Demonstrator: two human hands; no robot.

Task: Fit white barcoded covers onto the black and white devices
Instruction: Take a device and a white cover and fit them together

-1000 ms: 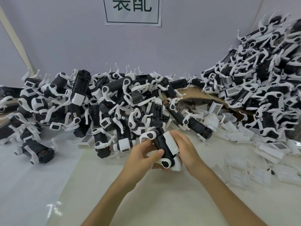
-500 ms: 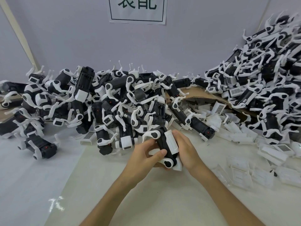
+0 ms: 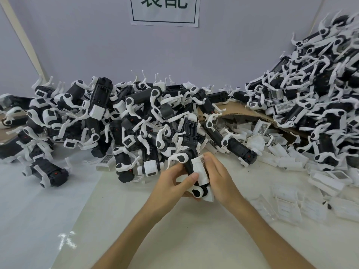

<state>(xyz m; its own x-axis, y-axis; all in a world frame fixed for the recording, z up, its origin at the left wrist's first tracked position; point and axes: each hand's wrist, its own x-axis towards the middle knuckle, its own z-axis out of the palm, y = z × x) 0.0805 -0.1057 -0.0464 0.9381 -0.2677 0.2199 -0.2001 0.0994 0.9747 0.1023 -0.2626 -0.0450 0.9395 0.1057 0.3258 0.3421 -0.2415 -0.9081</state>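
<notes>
- Left hand (image 3: 171,183): wrapped round the left side of the held device (image 3: 188,166), thumb laid across the lower corner of the white cover (image 3: 200,167).
- Right hand (image 3: 219,179): closed on the right side of the same device, fingertips curled against the cover's right edge.
- Hands close together, with only the device between them, raised just above the table (image 3: 174,239).
- Held device: black body, tilted, with a white arm on a black round hub at both its far end and its near end.
- White cover: lying on the device's upward face between the two thumbs, a barcode strip showing along the edge under the right fingers. Cannot tell whether fully seated.
- Heap of devices (image 3: 136,123): black and white, tangled, directly beyond both hands and spreading to the left.
- Second heap of devices (image 3: 320,94): higher, beyond and well right of the right hand.
- Lone device (image 3: 46,171): on the table well left of the left hand.
- Loose covers (image 3: 281,152): white, some with barcodes up, scattered beyond and to the right of the right hand.
- Cardboard sheet (image 3: 233,111): brown, bowed, beyond the right hand, between the two heaps.
- Clear plastic pieces (image 3: 287,206): flat on the table, right of the right forearm.
- Printed sign (image 3: 165,10): on the wall beyond the hands, partly cut off at the top.
</notes>
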